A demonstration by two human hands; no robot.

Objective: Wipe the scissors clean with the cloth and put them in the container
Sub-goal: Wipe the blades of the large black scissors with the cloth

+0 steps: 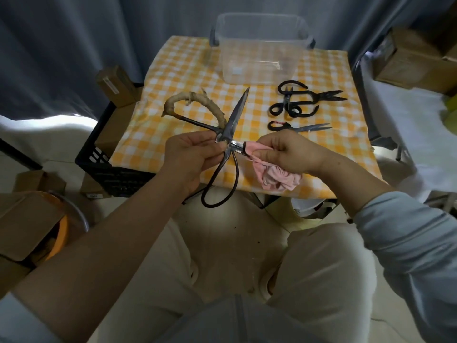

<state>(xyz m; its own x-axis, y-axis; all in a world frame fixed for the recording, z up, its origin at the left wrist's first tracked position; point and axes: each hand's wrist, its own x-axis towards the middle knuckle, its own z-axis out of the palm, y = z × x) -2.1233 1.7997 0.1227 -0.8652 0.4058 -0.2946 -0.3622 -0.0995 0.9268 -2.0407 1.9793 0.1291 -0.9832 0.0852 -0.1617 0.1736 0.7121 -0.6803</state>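
Left fingers (210, 146) pinch scissors (235, 115) at pivot; right fingers (265, 152) press cloth (277, 178) round blade.

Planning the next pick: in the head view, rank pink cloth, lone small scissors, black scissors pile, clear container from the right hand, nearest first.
1. Pink cloth, gripped in the right hand.
2. Lone small scissors, just beyond it.
3. Black scissors pile, farther back.
4. Clear container, farthest back.
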